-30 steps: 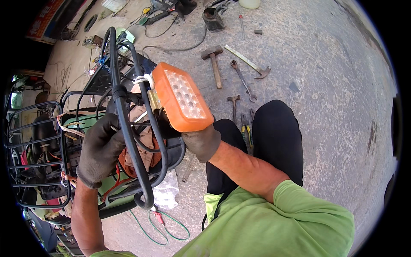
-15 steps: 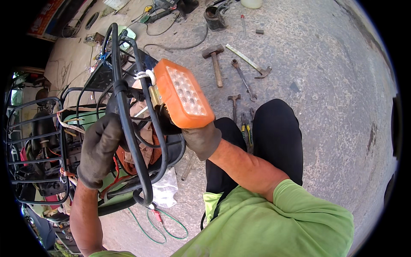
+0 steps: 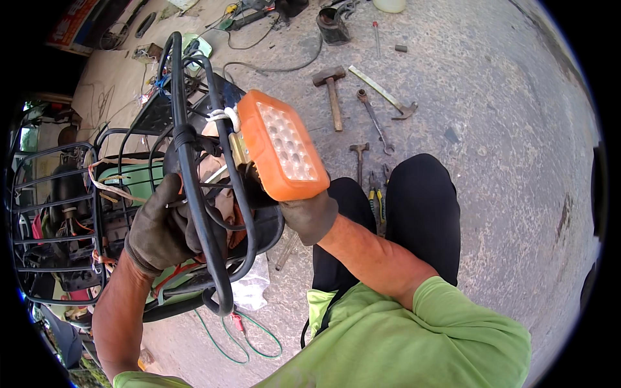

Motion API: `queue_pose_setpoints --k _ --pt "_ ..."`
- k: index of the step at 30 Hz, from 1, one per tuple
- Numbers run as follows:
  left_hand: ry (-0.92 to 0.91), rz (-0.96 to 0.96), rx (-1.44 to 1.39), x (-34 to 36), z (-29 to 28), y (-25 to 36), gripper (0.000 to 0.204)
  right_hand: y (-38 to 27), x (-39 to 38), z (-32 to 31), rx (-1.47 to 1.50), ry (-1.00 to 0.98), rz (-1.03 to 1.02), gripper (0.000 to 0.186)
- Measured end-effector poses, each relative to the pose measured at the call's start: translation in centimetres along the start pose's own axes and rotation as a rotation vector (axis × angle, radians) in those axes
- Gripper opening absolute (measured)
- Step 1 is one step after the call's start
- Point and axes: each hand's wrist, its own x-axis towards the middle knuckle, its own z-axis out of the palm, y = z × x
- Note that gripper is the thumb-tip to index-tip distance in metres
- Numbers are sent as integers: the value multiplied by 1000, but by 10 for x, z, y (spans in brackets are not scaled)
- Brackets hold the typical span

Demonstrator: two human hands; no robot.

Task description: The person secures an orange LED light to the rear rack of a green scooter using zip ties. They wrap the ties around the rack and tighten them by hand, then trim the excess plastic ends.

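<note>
The orange lamp (image 3: 283, 145) sat at eleven o'clock from the middle of your view, clear lens turned up toward you and body tilted. At its nine o'clock a brassy bracket (image 3: 239, 150) filled the gap to the black tubular frame (image 3: 183, 155), and at ten o'clock a white tie (image 3: 224, 118) looped about the near tube. If that tie was slack, the lamp could have twisted or slid along the round tube.

Your gloved right hand (image 3: 310, 213) was under the lamp at five o'clock, its fingers hidden behind the housing, so I couldn't tell whether they were clamped on it or only propping it. Had it slipped away, the lamp's weight would probably have pulled on the bracket.

Your gloved left hand (image 3: 158, 233), at eight o'clock, reached behind the outer tube, thumb raised; I couldn't tell what its fingers closed on. Working blind there, it risked a pinch against the tubes.

Farther out on the ground lay a wooden-handled hammer (image 3: 334, 103) at half past one, a spanner (image 3: 375, 121) toward half past two and pliers (image 3: 380, 199) at four, close beside your knees, where a careless foot could have caught them.
</note>
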Motion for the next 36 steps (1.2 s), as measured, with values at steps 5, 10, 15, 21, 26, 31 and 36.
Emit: queue_pose_setpoints --k 5,10,15,21,26,31,36 --pt "-129 -8 105 2 6 4 44 -23 -2 -9 58 2 180 54" --pt "-119 24 400 3 10 5 44 -22 -3 -9 -34 -10 109 49" --pt "-1 47 896 -4 24 16 47 -24 -7 -19 -43 -99 212 34" --pt "61 41 832 -4 39 20 34 -44 15 -12 714 -119 638 51" --pt "13 411 1141 4 29 17 19 -65 28 -3 822 -290 712 50" --pt "90 492 1325 3 30 23 14 -75 32 3 799 -359 689 50" --pt "284 609 1625 -6 6 28 18 -78 34 10 762 -378 640 50"
